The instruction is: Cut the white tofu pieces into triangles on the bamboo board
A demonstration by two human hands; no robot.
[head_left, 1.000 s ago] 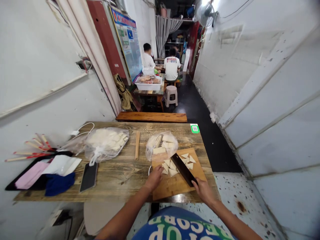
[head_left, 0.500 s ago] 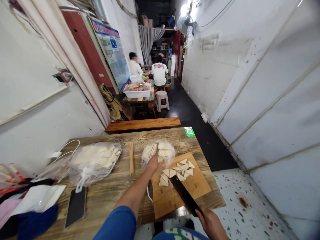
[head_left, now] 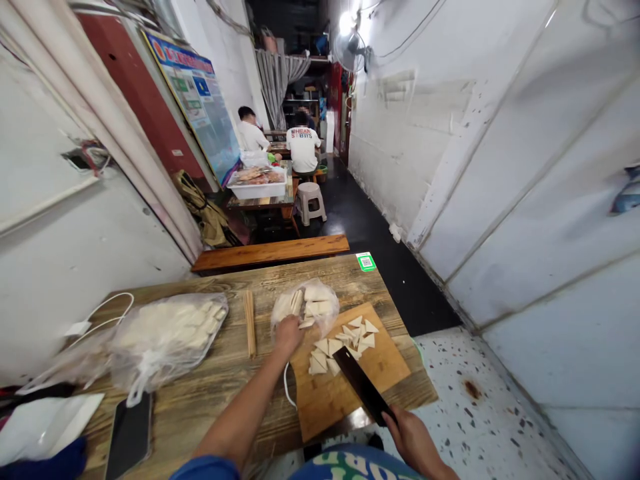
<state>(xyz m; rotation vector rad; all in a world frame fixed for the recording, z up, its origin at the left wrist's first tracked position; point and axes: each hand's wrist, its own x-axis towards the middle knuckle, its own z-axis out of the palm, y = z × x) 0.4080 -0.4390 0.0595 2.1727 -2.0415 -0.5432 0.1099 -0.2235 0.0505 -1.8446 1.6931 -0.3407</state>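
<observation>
My left hand [head_left: 289, 335] reaches to the near side of a clear plastic bag [head_left: 330, 323] of pale, tofu-like slabs [head_left: 317, 308]. Its fingers are closed at the edge of a pale slice [head_left: 306, 323], partly hidden by the hand. My right hand [head_left: 410, 435] grips the handle end of a dark cleaver [head_left: 364, 385], its blade slanting over a wooden cutting board [head_left: 325, 410]. The tip of the blade lies beside several pale triangular pieces [head_left: 334, 347] spread on the board's far half.
A bundle of wooden skewers [head_left: 249, 325] lies left of the open bag. Farther left are a larger filled bag [head_left: 170, 330] and a phone [head_left: 129, 437]. A bench [head_left: 273, 251] runs behind the table [head_left: 200, 393]. Two seated people [head_left: 303, 150] are farther back.
The view has swung slightly right, so things sit farther left. My left hand has drawn back a little toward me at the bag. The cleaver stays in my right hand over the board.
</observation>
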